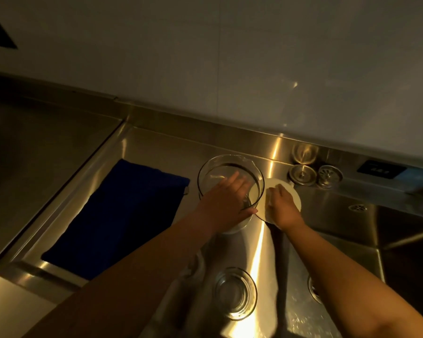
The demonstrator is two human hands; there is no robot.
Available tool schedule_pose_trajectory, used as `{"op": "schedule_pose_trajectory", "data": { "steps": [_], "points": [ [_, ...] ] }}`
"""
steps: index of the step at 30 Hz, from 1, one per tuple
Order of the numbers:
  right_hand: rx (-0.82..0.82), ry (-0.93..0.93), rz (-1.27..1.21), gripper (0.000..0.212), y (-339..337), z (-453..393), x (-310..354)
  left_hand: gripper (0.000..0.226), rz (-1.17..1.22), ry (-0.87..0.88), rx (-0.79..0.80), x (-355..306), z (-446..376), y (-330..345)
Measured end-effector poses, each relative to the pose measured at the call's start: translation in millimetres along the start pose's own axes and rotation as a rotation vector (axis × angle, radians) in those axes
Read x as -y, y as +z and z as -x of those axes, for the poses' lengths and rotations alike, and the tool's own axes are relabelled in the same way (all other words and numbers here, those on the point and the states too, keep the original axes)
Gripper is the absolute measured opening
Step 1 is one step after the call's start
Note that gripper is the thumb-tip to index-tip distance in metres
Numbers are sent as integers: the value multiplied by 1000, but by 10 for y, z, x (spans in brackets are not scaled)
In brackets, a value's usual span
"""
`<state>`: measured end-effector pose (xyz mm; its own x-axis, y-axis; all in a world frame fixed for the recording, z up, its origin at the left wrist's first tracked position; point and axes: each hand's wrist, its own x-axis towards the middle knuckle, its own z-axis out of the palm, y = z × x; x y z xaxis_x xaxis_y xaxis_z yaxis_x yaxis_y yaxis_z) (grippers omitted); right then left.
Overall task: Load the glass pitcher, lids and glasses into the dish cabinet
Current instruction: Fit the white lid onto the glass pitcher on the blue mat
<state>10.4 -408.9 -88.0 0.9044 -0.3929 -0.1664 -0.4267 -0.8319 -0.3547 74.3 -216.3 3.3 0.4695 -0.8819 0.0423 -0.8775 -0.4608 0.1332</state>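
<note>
- Stainless steel counter (59, 152) fills the dim scene, with a pale wall behind it.
- On the left part of the steel lies a dark blue cloth (122, 215), flat and reaching close to the pitcher's left side.
- Next comes the glass pitcher (230, 184), upright on the steel just right of the cloth.
- Over it lies the left hand (226, 201): fingers reach across the open mouth and down inside, thumb outside the near rim, so the rim is clasped between them.
- Touching the pitcher's right side is a pale round lid (292, 195), partly hidden by the hand on it.
- On that lid the right hand (282, 207) rests, fingers bent over its far edge; whether it truly grips or only presses, I cannot tell.
- Behind the lid, by the back ledge, stand two metal sink strainers (315, 175).
- Nearer the camera, between the forearms, a clear glass (235, 292) stands upright; another is half covered by the right forearm.
- Far right, the sink basin (401, 240) drops away.
</note>
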Motion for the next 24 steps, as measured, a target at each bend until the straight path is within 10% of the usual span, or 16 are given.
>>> {"op": "schedule_pose_trajectory", "data": {
  "steps": [7,24],
  "points": [
    [-495,-145,-439,68,-340,344,386,67,-68,38,-20,-37,121,-28],
    [-398,-360,15,20,-237,783,860,30,-6,157,26,69,241,-78]
  ]
}}
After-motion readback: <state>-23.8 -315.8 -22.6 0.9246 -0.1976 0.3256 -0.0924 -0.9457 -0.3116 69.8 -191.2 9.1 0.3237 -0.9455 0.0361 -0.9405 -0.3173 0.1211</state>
